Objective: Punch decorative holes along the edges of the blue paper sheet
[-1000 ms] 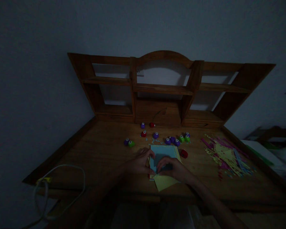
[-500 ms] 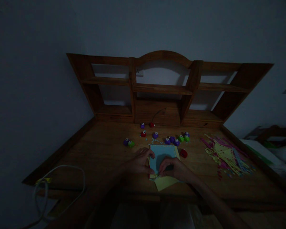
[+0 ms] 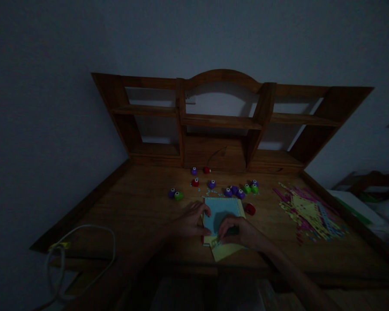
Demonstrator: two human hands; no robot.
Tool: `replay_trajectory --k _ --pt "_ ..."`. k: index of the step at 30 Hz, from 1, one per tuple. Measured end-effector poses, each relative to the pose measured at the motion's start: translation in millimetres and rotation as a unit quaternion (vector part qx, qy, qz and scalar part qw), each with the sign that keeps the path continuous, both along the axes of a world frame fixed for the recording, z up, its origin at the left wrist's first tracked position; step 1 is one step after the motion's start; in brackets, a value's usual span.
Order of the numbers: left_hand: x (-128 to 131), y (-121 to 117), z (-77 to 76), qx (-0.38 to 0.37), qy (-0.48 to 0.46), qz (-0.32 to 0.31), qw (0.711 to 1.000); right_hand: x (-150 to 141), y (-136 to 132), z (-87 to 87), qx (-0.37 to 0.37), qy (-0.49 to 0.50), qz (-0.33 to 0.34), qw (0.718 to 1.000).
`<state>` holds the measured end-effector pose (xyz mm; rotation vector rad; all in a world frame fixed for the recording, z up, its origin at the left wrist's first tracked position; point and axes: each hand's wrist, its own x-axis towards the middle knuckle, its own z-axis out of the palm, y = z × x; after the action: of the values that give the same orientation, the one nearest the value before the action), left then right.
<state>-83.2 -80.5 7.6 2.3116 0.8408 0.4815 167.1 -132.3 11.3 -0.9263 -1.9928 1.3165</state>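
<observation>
Left hand (image 3: 194, 219), right hand (image 3: 238, 231) and slim forearms (image 3: 280, 261) are seen bare; below the bench (image 3: 132, 203), greyish legwear (image 3: 178, 293) is dimly shown.

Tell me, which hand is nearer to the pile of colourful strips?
Right. The right hand is left of the pile, with desk between; the left hand is farther left, by the blue paper.
</observation>
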Motion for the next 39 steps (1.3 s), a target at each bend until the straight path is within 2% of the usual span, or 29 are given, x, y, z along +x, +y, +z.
replay_trajectory --k 5,10,19,22,29,39 --pt "6 -6 -1.2 0.028 0.001 0.041 0.999 5 2 7.2 0.040 -0.027 -0.022 0.999" --pt "7 -7 1.3 0.022 0.000 0.038 0.999 7 3 6.4 0.052 -0.037 -0.012 0.998" --pt "7 -6 -3.1 0.040 -0.004 0.035 0.999 12 3 14.3 0.042 -0.050 0.026 0.998" --pt "7 -6 -3.5 0.039 -0.001 0.037 0.999 11 3 11.1 0.049 -0.052 0.020 0.997" --pt "7 -7 -1.5 0.030 0.000 0.042 0.999 3 0 -6.0 0.062 -0.015 -0.043 0.997" --pt "7 -9 3.4 0.031 0.009 0.044 0.999 13 -3 -9.0 0.020 -0.016 -0.023 0.999"
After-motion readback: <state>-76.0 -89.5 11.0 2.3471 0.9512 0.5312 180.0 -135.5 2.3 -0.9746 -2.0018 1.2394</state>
